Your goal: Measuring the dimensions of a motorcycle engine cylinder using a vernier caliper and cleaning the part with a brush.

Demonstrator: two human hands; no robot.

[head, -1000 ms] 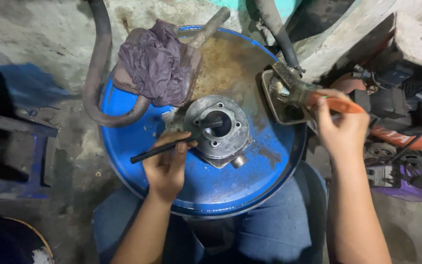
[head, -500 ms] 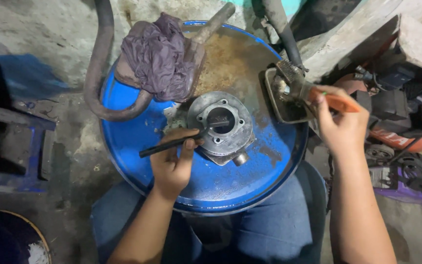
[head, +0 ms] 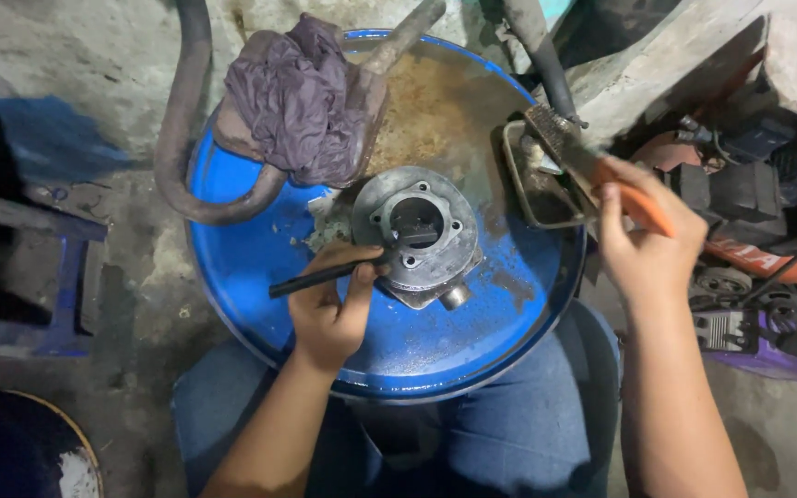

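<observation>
The left hand point(head: 329, 309) pinches a thin black rod point(head: 325, 274) on the grey metal cylinder point(head: 417, 231) mid blue round drum top point(head: 251, 267). The right hand point(head: 648, 244) grips an orange-handled wire brush point(head: 592, 171) over the small metal tray point(head: 541, 184) at the right edge.

white lettered label point(head: 756, 261) on red machine casing, far right

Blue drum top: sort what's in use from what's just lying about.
In use:
left hand holding the thin black tool
grey metal cylinder part
right hand holding the orange-handled brush
small metal tray

Lying about:
purple rag
bent exhaust pipe
</observation>
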